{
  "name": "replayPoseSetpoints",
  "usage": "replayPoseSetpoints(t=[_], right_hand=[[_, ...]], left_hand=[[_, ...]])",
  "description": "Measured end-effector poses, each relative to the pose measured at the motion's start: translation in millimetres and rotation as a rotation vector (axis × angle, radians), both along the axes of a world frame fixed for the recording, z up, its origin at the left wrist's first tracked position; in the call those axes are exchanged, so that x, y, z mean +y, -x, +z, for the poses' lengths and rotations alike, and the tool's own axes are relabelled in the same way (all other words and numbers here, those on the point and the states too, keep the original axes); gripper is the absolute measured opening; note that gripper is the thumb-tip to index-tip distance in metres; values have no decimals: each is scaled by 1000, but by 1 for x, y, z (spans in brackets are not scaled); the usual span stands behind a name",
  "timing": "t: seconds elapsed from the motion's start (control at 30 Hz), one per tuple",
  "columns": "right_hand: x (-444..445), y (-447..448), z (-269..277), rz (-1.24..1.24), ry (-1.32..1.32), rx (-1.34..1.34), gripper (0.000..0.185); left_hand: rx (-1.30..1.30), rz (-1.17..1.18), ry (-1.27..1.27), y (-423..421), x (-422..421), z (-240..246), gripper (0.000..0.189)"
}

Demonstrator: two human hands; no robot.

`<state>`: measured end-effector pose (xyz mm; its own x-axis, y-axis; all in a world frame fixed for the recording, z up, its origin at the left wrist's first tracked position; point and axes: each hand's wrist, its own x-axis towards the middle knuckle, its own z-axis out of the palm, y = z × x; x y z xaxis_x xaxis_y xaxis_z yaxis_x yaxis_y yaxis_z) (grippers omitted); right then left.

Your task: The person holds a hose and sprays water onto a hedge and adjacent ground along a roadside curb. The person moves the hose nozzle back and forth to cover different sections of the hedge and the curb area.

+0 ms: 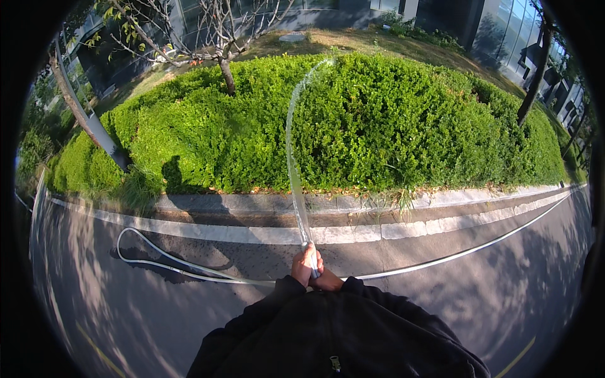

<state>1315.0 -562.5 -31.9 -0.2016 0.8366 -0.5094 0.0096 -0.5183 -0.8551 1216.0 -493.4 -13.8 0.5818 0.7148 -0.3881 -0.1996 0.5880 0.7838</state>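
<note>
Both my hands are closed around the end of a white garden hose (315, 269), close to my body at the lower middle. My left hand (301, 267) grips near its mouth, with the thumb up by the opening. Just below and to the right, my right hand (328, 280) wraps the hose. A stream of water (291, 137) leaves the mouth and arcs forward onto a clipped green hedge (368, 123). The rest of the hose lies on the asphalt, looped at the left and stretching off to the far right. Parts of the fingers are hidden behind each other.
A pale stone kerb (264, 235) and a raised edging run along the hedge's foot. A bare-branched tree (227, 75) grows from the hedge; a leaning trunk (78, 106) and a grey post (106, 137) stand at left. Another trunk (534, 90) rises at right. Wet patches darken the asphalt.
</note>
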Motion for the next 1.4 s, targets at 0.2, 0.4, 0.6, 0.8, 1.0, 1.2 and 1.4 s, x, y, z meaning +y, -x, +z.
replayPoseSetpoints(t=[0.2,0.4,0.6,0.8,1.0,1.2,1.4], right_hand=[[5,7,-1,8,1,-79,37],[9,8,-6,65,70,-163,41],[7,8,-25,93,-59,-108,37],[2,7,-37,53,-85,-81,30],[-1,5,-13,66,-61,-45,22],[-5,4,-47,7,-165,20,17],[-9,-1,-27,29,-95,29,20]], left_hand=[[-20,41,141,11,3,6,44],[-27,112,175,12,3,13,44],[32,29,60,14,4,11,43],[78,-7,26,9,3,9,43],[26,-38,61,4,1,9,41],[63,-198,65,-2,5,9,37],[178,-392,37,-8,9,14,39]])
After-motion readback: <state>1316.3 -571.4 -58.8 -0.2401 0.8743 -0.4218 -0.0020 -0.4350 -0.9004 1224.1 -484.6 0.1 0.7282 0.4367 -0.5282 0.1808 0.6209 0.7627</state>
